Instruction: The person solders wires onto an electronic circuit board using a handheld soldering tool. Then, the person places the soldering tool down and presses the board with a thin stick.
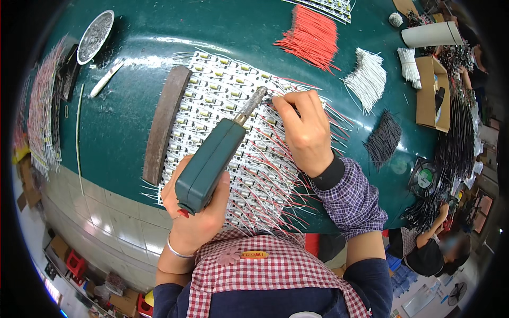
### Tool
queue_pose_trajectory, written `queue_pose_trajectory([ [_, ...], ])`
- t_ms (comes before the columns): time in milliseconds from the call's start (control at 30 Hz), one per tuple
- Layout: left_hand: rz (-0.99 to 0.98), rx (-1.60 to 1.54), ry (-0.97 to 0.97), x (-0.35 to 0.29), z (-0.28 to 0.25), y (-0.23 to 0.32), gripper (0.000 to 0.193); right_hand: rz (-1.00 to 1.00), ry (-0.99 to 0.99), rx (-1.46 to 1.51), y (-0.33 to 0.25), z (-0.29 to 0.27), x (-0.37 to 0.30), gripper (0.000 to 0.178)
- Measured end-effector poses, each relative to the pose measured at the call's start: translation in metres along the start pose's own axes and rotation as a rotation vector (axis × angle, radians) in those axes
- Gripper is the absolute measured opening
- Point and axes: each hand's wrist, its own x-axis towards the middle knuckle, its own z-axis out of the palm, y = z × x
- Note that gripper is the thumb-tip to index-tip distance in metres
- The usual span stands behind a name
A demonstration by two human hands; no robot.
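Observation:
My left hand (pixel 200 225) is wrapped round the handle of a dark green soldering gun (pixel 211 161). Its silvery tip (pixel 257 98) slants up to the right over a panel of small white circuit boards (pixel 212 108). Right beside that tip, my right hand (pixel 307 130) pinches a thin wire between thumb and forefinger; most of the wire is hidden by the fingers. Red and white wires (pixel 265 180) stick out from many boards on the panel's right and near part. A brown, worn bar (pixel 166 124) lies along the panel's left edge.
Bundles of red wires (pixel 309 38), white wires (pixel 366 79) and black wires (pixel 383 139) lie on the green table (pixel 127 95). At left are a metal dish (pixel 96 37) and a white stick-like tool (pixel 107 78). A cardboard box (pixel 428 95) and small fan (pixel 424 177) stand at right. Another person (pixel 432 249) works at lower right.

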Motion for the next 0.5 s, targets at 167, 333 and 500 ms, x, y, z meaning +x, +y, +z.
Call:
queue_pose_trajectory([
  [167, 0.059, 0.038, -0.013, 0.0027, 0.0014, -0.0025, 0.02, 0.004, 0.004, -0.002, -0.0007, 0.0013, -0.0008, 0.032],
  [333, -0.025, -0.03, 0.005, 0.0016, 0.002, -0.0012, 0.019, 0.007, 0.005, 0.004, -0.0012, 0.0002, -0.0003, 0.032],
  [500, 0.066, 0.09, -0.027, 0.0039, 0.0019, -0.0032, 0.017, 0.014, -0.003, -0.002, -0.0008, -0.0003, -0.0019, 0.032],
])
